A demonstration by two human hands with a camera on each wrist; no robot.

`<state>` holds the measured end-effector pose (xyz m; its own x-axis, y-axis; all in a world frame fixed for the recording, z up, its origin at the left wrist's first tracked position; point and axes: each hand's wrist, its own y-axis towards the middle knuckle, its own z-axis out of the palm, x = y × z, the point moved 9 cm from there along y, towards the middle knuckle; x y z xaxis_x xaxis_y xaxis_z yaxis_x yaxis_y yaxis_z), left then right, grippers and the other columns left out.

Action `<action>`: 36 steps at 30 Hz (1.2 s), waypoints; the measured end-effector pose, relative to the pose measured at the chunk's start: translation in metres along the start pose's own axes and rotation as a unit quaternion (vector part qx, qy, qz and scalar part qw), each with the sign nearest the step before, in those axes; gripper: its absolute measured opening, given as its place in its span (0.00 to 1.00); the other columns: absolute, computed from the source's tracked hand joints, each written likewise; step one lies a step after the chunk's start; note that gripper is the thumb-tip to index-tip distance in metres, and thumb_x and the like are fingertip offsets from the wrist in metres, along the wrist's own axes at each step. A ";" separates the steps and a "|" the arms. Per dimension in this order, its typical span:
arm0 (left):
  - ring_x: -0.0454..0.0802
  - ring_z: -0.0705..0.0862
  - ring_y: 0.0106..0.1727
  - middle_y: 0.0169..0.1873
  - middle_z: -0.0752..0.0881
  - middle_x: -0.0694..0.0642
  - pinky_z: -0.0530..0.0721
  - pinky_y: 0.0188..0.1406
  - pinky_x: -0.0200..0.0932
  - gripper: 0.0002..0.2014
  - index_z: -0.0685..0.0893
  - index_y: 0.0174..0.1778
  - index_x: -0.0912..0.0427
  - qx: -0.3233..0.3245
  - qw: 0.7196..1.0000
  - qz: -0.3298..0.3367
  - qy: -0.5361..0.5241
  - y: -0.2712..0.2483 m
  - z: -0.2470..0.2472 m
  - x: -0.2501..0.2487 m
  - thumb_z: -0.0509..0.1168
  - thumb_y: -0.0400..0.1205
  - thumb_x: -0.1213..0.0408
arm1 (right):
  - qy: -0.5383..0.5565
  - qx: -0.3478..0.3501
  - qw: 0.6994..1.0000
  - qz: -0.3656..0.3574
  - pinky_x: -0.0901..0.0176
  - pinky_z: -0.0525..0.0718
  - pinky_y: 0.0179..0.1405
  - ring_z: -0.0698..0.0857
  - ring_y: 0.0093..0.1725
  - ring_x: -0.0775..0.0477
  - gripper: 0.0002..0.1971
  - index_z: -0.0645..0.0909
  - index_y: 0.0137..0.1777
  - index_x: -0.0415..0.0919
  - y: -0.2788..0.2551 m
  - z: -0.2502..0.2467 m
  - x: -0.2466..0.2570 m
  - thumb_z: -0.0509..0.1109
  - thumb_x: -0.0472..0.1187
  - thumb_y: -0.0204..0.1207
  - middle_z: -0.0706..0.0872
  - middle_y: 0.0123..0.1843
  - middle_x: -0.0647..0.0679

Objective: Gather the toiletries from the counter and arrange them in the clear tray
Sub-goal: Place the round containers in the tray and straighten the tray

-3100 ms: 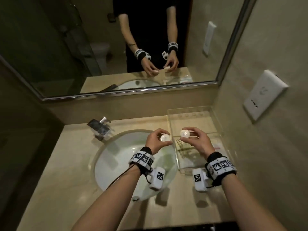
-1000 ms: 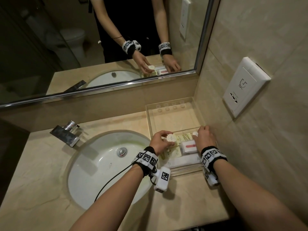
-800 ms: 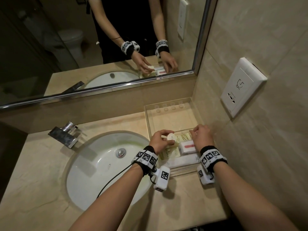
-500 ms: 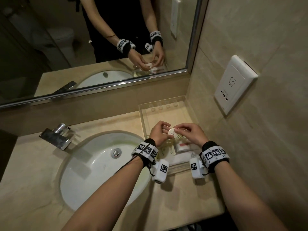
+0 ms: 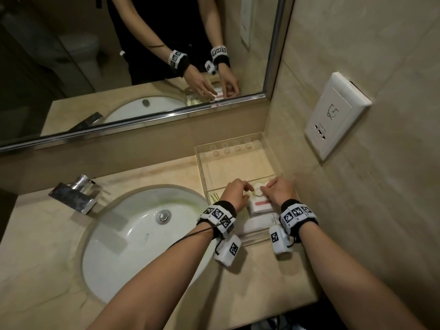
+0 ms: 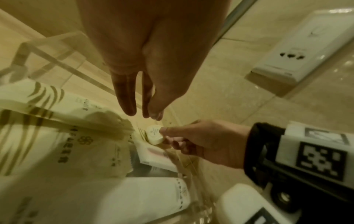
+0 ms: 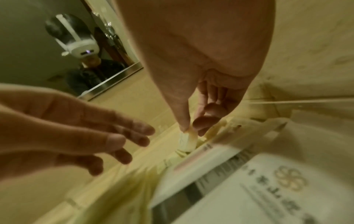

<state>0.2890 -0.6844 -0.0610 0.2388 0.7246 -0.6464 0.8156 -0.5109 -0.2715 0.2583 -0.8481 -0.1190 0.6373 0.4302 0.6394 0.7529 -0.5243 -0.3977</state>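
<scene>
A clear tray [image 5: 202,172] stands on the counter right of the sink, and its far compartment is bare. The near compartment holds cream leaf-print packets [image 6: 57,136], a white box with a pink stripe [image 5: 259,204] and a long white packet [image 5: 257,222]. My right hand [image 5: 266,189] pinches a small round white container [image 5: 258,189] between thumb and finger, low over the packets by the divider. The left wrist view shows that pinch on the container [image 6: 154,134]. My left hand [image 6: 141,115] hovers just beside it, fingers straight, holding nothing.
A white sink [image 5: 142,234] with a chrome faucet [image 5: 73,194] fills the counter to the left. The mirror [image 5: 142,55] runs along the back. A wall socket [image 5: 333,117] sits on the tiled right wall, close to the tray. Bare counter [image 5: 257,282] lies before the tray.
The left hand held the round container, then both hands met on it. Now the left hand has let go and the right hand has lowered it into the near compartment.
</scene>
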 end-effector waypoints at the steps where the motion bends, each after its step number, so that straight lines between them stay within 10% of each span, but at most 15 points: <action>1: 0.56 0.81 0.62 0.60 0.83 0.58 0.78 0.66 0.48 0.14 0.86 0.59 0.56 0.005 1.000 0.011 0.024 0.000 0.004 -0.002 0.64 0.81 0.72 | -0.017 -0.011 1.000 -0.008 0.49 0.87 0.47 0.87 0.42 0.46 0.11 0.80 0.41 0.44 -0.002 -0.002 0.002 0.80 0.46 0.69 0.88 0.42 0.46; 15: 0.60 0.66 0.76 0.82 0.63 0.50 0.68 0.74 0.56 0.33 0.61 0.82 0.49 0.095 0.939 0.102 0.314 0.007 0.048 -0.019 0.65 0.81 0.59 | -0.139 -0.059 0.980 -0.130 0.40 0.87 0.54 0.85 0.55 0.41 0.21 0.81 0.66 0.42 -0.019 -0.012 0.006 0.76 0.35 0.73 0.83 0.61 0.44; 36: 0.61 0.64 0.77 0.75 0.69 0.59 0.66 0.74 0.56 0.31 0.65 0.79 0.51 0.059 0.925 0.052 0.371 0.006 0.044 -0.020 0.66 0.79 0.60 | -0.263 -0.045 0.950 -0.161 0.47 0.86 0.59 0.84 0.57 0.40 0.19 0.81 0.64 0.38 -0.015 -0.008 0.025 0.76 0.39 0.74 0.80 0.65 0.42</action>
<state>0.2662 -0.7218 -0.0810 0.6447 0.7642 -0.0176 0.7152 -0.6113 -0.3388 0.2615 -0.8353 -0.0916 0.3878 0.8742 0.2921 0.9209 -0.3539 -0.1633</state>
